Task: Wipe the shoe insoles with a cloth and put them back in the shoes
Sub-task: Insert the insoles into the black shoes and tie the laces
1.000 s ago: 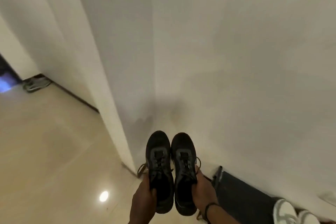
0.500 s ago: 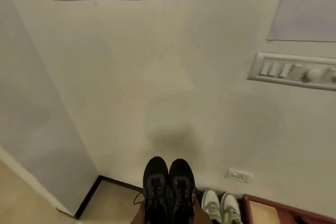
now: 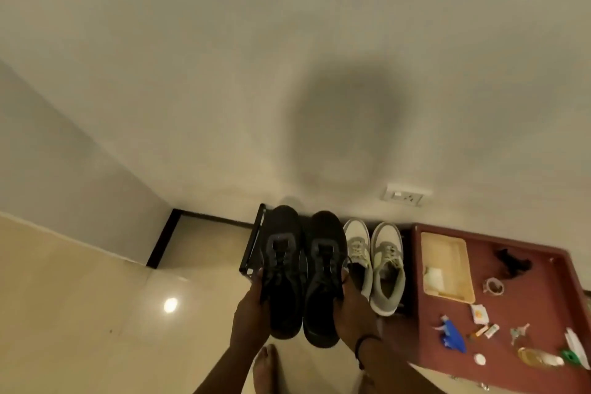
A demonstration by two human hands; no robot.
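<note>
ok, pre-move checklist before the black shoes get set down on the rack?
1. Left hand grips left black shoe along its outer side: ok.
2. Right hand grips right black shoe along its outer side: ok.
3. Both shoes level, toes toward the wall, side by side: ok.
4. Black shoe rack has a free slot left of the white sneakers: cannot tell, the held shoes cover it.
5. Insoles back inside the shoes: cannot tell, openings too dark.
6. Cloth in sight: not ok, none visible.
</note>
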